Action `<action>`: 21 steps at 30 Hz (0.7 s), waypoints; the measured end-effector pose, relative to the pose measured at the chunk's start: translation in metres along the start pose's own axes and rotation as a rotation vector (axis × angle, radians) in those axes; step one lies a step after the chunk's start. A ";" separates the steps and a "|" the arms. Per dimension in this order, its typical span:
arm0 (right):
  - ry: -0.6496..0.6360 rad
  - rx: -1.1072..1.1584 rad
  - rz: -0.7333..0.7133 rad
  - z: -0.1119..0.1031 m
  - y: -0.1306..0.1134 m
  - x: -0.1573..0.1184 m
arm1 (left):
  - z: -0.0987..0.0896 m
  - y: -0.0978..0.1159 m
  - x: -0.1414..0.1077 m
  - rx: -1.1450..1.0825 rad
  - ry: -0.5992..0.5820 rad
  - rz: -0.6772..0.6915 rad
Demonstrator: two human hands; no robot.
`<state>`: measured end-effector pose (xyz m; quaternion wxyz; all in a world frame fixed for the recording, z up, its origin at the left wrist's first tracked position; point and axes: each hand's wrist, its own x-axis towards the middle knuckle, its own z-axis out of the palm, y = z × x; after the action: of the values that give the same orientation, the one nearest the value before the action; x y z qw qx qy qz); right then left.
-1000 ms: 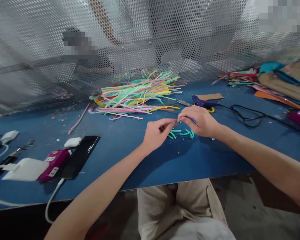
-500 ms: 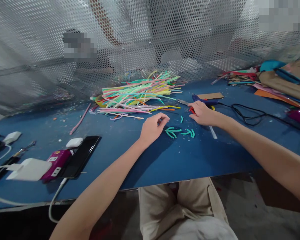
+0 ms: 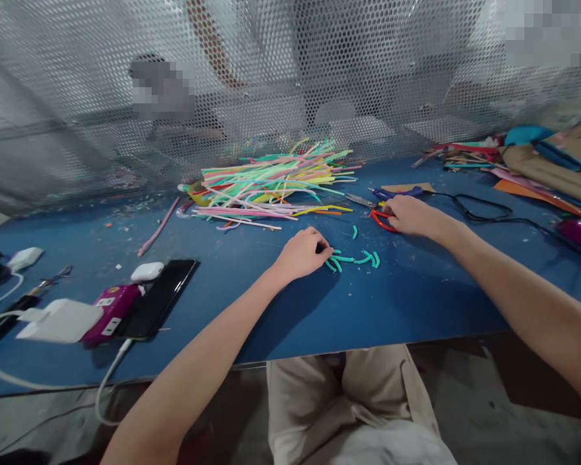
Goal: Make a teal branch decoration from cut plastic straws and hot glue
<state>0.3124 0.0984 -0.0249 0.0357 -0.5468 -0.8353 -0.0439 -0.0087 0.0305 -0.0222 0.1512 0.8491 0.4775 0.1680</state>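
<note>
My left hand (image 3: 306,253) has thumb and fingertips pinched together at the left end of a branched teal pipe cleaner piece (image 3: 345,259), partly covering it. A second, smaller branched teal piece (image 3: 368,258) lies just right of it, and a short teal bit (image 3: 355,232) sits above them. My right hand (image 3: 407,215) rests with loosely bent fingers at the red handles of the scissors (image 3: 380,221). The scissors lie flat, blades pointing left, and one handle loop shows uncovered. Behind that hand is a dark blue glue gun (image 3: 401,192) with a black cord.
A pile of pastel pipe cleaners (image 3: 275,177) lies at the back against a perforated metal screen (image 3: 271,77). On the left are a phone (image 3: 161,300), a white earbud case (image 3: 148,271), a purple power block (image 3: 112,313) and a white charger (image 3: 61,320). Craft sheets (image 3: 532,187) lie far right.
My left hand has come down and right onto the larger teal branched piece. My right hand has slid right, uncovering more of the red scissor handles; the scissors stay in place.
</note>
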 end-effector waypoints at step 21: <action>-0.167 -0.080 0.071 -0.023 0.005 -0.002 | -0.012 0.007 0.000 -0.222 0.301 0.041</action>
<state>0.3178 0.0955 -0.0021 -0.0545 -0.5786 -0.8132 -0.0303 -0.0088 0.0282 -0.0082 0.1674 0.8020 0.4559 0.3477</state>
